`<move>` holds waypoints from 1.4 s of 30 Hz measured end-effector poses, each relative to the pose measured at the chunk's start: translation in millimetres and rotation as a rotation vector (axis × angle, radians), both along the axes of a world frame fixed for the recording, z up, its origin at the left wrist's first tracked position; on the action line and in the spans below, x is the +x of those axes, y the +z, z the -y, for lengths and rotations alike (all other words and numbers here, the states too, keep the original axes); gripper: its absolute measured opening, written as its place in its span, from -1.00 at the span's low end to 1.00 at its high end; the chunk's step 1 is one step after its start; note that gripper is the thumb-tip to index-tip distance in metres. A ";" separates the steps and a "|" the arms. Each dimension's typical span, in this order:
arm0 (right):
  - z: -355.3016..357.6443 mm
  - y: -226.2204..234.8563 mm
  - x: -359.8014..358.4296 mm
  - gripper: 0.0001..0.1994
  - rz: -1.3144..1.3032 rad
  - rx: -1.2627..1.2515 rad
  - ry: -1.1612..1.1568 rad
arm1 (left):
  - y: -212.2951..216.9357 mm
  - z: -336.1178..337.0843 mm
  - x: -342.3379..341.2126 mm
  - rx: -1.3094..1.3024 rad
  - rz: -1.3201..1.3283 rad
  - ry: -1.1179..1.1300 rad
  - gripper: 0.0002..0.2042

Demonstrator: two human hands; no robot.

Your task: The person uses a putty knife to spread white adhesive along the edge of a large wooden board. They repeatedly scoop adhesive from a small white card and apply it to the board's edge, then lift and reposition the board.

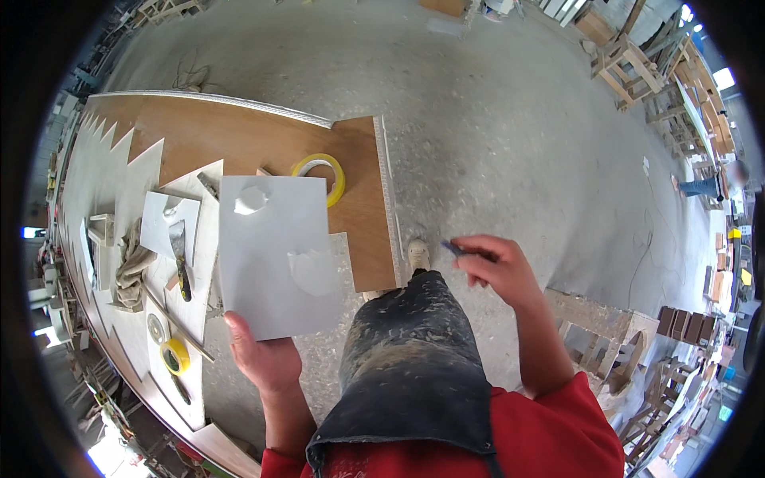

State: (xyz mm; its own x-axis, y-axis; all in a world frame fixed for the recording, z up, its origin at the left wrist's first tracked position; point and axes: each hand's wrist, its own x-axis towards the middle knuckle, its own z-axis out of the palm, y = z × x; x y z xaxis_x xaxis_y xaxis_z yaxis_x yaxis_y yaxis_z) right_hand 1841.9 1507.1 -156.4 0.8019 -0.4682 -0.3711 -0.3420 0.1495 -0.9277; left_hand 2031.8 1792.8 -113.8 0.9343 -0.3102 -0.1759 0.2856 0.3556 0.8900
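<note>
My left hand (267, 362) grips the lower edge of a light grey rectangular board (275, 255), thumb on its upper face. A white dab of paste (251, 201) sits near the board's far left corner, and a thinner whitish smear (311, 272) lies toward its right side. My right hand (506, 271) is off to the right, above the floor, fingers closed on a small dark object (453, 248). That object is slim and partly covered by the fingers, so its kind is unclear. It is apart from the board.
To the left, a worktable carries a brown panel (362, 259) with white edging, jagged white pieces (143, 163), yellow tape rolls (339, 187), a putty knife (182, 267), a rag (131, 275) and a stick (179, 323). Wooden frames (629, 68) and another person (701, 187) are at the right.
</note>
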 end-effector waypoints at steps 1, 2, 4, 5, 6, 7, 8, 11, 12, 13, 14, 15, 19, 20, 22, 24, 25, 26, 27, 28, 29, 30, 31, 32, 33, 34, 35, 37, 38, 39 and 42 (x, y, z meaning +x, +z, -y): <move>4.4 -13.8 4.4 -0.70 -0.020 0.173 -0.089 | 2.7 -1.2 0.7 -0.006 0.015 -0.010 -0.38; 4.5 -28.7 9.9 -0.69 0.018 0.251 -0.130 | 5.1 -5.2 0.7 -0.018 -0.005 -0.024 -0.38; -0.6 -56.9 25.0 -0.67 0.094 0.410 -0.206 | 5.6 -14.8 -1.1 -0.017 -0.038 0.025 -0.38; -2.8 -68.8 29.8 -0.66 0.097 0.424 -0.221 | 5.5 -17.4 -1.9 -0.017 -0.057 0.050 -0.38; -5.1 -79.5 33.8 -0.66 0.100 0.438 -0.236 | 7.2 -17.1 -2.2 -0.005 -0.036 0.035 -0.39; -7.0 -86.7 38.2 -0.66 0.103 0.450 -0.248 | 7.3 -18.7 -2.9 -0.011 -0.043 0.050 -0.39; -9.2 -91.5 42.0 -0.66 0.104 0.446 -0.257 | 7.3 -21.4 -3.8 -0.017 -0.050 0.064 -0.40; -15.7 -100.1 51.6 -0.65 0.101 0.429 -0.275 | 6.9 -29.9 -6.1 -0.007 -0.061 0.099 -0.41; -18.3 -102.0 54.8 -0.65 0.096 0.423 -0.274 | 6.8 -31.6 -6.2 0.001 -0.063 0.109 -0.41; -20.5 -103.1 56.0 -0.64 0.089 0.414 -0.274 | 6.5 -31.5 -6.9 0.010 -0.065 0.116 -0.41; -24.1 -104.6 55.8 -0.64 0.073 0.390 -0.277 | 6.8 -31.6 -7.4 0.019 -0.067 0.121 -0.40; -29.0 -106.5 54.4 -0.64 0.057 0.366 -0.280 | 6.9 -32.0 -7.9 0.029 -0.069 0.126 -0.40; -44.9 -124.5 39.6 -0.64 0.024 0.240 -0.327 | 6.7 -37.8 -7.5 0.019 -0.071 0.098 -0.40; -47.6 -128.8 34.1 -0.64 0.003 0.200 -0.358 | 7.5 -38.4 -7.0 0.022 -0.063 0.084 -0.40; -51.7 -131.4 22.6 -0.66 -0.038 0.119 -0.419 | 8.3 -40.9 -5.9 0.031 -0.054 0.073 -0.40; -54.2 -125.1 10.5 -0.64 -0.037 0.218 -0.481 | 8.4 -44.4 -4.4 0.046 -0.053 0.079 -0.41; -55.0 -116.2 2.8 -0.64 -0.038 0.268 -0.515 | 8.5 -46.3 -3.4 0.042 -0.060 0.065 -0.42; -56.2 -104.4 -7.0 -0.62 -0.046 0.311 -0.463 | 8.2 -49.5 -2.8 0.040 -0.067 0.058 -0.42; -60.5 -98.8 -17.5 -0.62 -0.005 0.369 -0.432 | 8.1 -52.3 -2.5 0.039 -0.073 0.050 -0.42; -66.9 -94.3 -30.6 -0.62 0.037 0.426 -0.409 | 7.9 -53.1 -2.3 0.041 -0.069 0.032 -0.42; -74.2 -90.0 -40.5 -0.62 0.080 0.481 -0.382 | 7.7 -53.6 -1.3 0.042 -0.064 0.016 -0.42; -82.2 -84.7 -48.3 -0.62 0.066 0.481 -0.340 | 7.7 -54.1 -0.6 0.044 -0.059 0.001 -0.42; -90.9 -84.5 -54.1 -0.62 0.069 0.483 -0.344 | 7.9 -53.6 -0.7 0.053 -0.071 0.009 -0.41; -99.2 -84.7 -58.6 -0.62 0.072 0.486 -0.346 | 8.3 -52.8 -1.8 0.061 -0.084 0.017 -0.41; -106.0 -85.3 -61.9 -0.62 0.074 0.488 -0.347 | 8.2 -52.5 -2.5 0.071 -0.096 0.027 -0.40; -112.0 -88.6 -63.7 -0.61 0.072 0.487 -0.349 | 8.0 -52.5 -2.5 0.067 -0.094 0.020 -0.40; -117.2 -92.5 -63.9 -0.61 0.077 0.477 -0.362 | 7.9 -52.7 -2.4 0.063 -0.093 0.014 -0.40; -127.8 -98.1 -60.5 -0.61 0.089 0.460 -0.385 | 7.5 -55.6 -1.8 0.062 -0.097 0.002 -0.39; -131.7 -98.5 -56.7 -0.61 0.079 0.445 -0.387 | 6.9 -58.0 -0.6 0.065 -0.102 -0.004 -0.39; -134.3 -97.4 -51.6 -0.61 0.069 0.431 -0.388 | 6.8 -59.8 0.3 0.067 -0.107 -0.009 -0.39; -147.9 -103.7 -45.8 -0.60 0.074 0.405 -0.415 | 14.1 -55.2 -2.1 0.082 -0.110 0.013 -0.39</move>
State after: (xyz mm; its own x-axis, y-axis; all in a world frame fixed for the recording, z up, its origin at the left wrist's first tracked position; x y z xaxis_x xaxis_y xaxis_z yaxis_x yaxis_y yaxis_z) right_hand 1796.1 1655.0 -260.1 0.6120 -0.5813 -0.5362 -0.1153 0.6052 -0.7877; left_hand 2029.8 1848.0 -99.7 0.9119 -0.2787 -0.3013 0.3785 0.2871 0.8799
